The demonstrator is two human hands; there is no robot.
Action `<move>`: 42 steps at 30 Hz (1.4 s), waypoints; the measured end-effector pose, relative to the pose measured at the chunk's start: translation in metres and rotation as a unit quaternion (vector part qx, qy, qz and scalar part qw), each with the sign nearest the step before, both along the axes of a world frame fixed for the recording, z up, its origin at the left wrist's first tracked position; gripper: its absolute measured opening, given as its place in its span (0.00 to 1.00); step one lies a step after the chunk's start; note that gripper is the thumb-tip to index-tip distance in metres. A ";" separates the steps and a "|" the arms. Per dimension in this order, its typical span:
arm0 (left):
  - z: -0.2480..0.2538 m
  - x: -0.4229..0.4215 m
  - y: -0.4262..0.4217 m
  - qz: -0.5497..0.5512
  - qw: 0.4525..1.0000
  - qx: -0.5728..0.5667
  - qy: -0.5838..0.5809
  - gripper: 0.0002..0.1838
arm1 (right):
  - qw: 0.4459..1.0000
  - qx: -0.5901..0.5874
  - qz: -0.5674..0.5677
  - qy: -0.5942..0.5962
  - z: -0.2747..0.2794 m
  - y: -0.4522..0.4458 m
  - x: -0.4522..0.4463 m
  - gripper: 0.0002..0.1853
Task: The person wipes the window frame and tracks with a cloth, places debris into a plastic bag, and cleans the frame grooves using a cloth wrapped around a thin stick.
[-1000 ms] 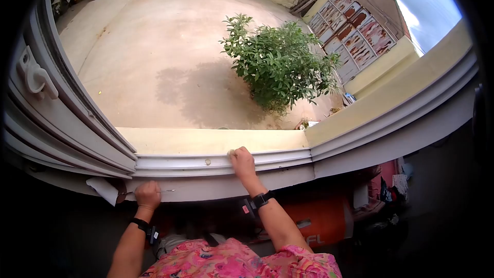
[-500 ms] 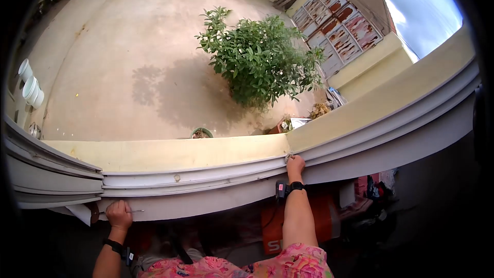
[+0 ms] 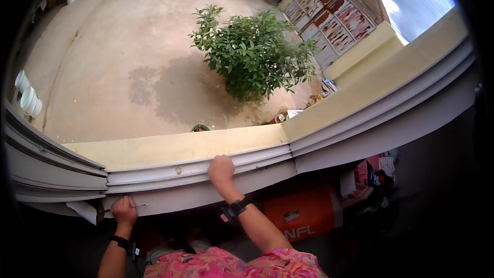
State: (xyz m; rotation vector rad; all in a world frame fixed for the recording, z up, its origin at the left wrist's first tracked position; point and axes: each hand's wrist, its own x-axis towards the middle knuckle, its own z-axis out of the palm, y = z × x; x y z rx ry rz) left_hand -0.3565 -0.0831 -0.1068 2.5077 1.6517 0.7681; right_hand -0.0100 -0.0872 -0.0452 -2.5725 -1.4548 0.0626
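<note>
My right hand [image 3: 221,171] is closed and presses on the white window track [image 3: 267,158] near its middle; whatever its fingers hold is hidden beneath them. My left hand [image 3: 124,211] is closed around a thin rod-like tool [image 3: 141,205], whose pale tip sticks out to the right over the inner sill [image 3: 175,195]. Just left of that hand, a white sheet-like piece [image 3: 82,211] hangs at the sill's corner. A small round mark [image 3: 178,170] shows on the track between my two hands.
Stacked sliding window panels [image 3: 51,167] stand at the left. Beyond the yellow ledge [image 3: 154,148] are a bushy green plant [image 3: 252,54], a green pot [image 3: 199,127] and white buckets [image 3: 31,102]. An orange box [image 3: 303,211] sits below the sill on my side.
My right hand has slid left along the track, from the right corner to near the middle; a small greyish wad showed at its fingertips before. My left hand keeps the tool at the sill.
</note>
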 end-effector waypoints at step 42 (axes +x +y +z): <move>0.000 -0.005 0.000 -0.007 1.000 -0.009 0.017 0.09 | 0.977 0.066 -0.152 -0.136 0.054 -0.084 0.232 0.04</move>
